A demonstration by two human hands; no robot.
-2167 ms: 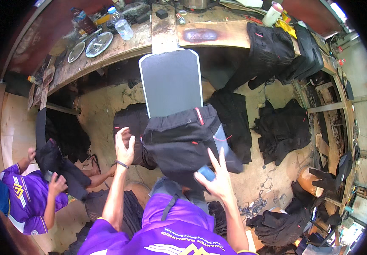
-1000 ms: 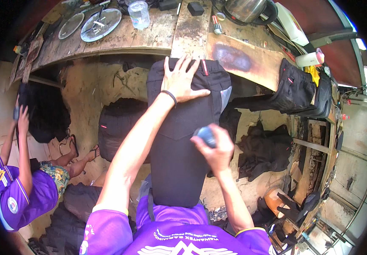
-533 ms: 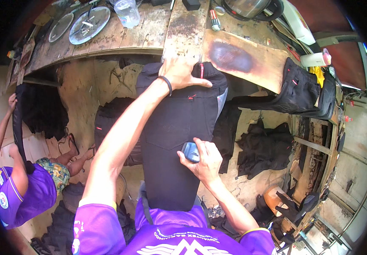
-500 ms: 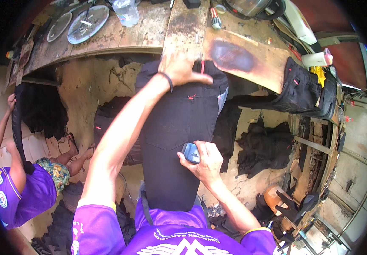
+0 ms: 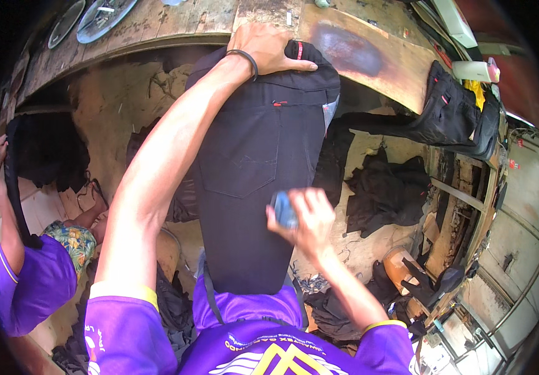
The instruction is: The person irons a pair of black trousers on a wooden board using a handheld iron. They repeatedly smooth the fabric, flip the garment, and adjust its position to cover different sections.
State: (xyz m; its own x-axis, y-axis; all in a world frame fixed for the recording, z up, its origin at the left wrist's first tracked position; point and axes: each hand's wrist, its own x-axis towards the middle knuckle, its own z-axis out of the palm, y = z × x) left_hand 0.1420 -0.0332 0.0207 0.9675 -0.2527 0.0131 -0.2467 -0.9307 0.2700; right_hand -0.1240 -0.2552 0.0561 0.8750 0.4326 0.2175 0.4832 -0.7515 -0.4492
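Observation:
A pair of black trousers (image 5: 238,159) is stretched lengthwise between the wooden table and my lap, with a back pocket outlined in stitching and small red tags. My left hand (image 5: 266,50) lies on the waistband at the far end, thumb stretched out to the right; its fingertips are hard to see. Over the right edge of the trouser leg, my right hand (image 5: 310,215) is closed around a small blue-grey block (image 5: 284,210). Motion blurs this hand and the block, and I cannot tell whether the block touches the cloth.
The wooden table (image 5: 175,28) spans the far side, with a round metal tray (image 5: 104,19) and a scorched board (image 5: 400,78). More black trousers (image 5: 450,112) hang at the right. Dark garments (image 5: 388,190) lie on the floor. A co-worker in purple (image 5: 41,275) handles black cloth at left.
The trousers and my left hand appear farther up in the picture, as the whole view has shifted. My right hand, still holding the block, has moved slightly upward and become blurred.

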